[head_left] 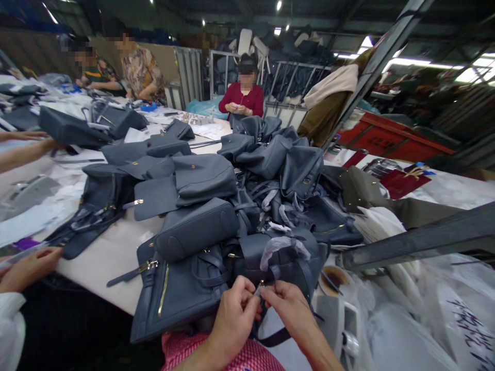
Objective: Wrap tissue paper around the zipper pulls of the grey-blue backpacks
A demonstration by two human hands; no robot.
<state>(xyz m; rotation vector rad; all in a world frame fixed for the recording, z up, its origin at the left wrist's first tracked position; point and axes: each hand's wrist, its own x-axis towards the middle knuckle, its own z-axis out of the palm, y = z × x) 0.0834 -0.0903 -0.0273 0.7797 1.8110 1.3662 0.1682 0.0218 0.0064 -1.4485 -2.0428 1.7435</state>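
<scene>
In the lower middle, my left hand (236,312) and my right hand (291,305) meet with closed fingertips at a small gold-coloured buckle (262,283). A thin pale wrapping strip (257,291) shows between them; the fingers partly hide it and the strap beneath. Just beyond lies a dark blue-grey leather bag (251,252) with a plastic-wrapped handle (284,247). Left of my hands is another dark bag (181,288) with a gold zip, lying at the table's front edge. Red-and-white checked cloth (185,350) covers my lap.
Similar bags (204,178) are heaped across the table (104,263). At right stand a slanting metal bar (417,232), plastic bags (410,319) and a cup (334,281) of brown liquid. Co-workers' hands (36,268) are at left; a person in red (243,98) sits opposite.
</scene>
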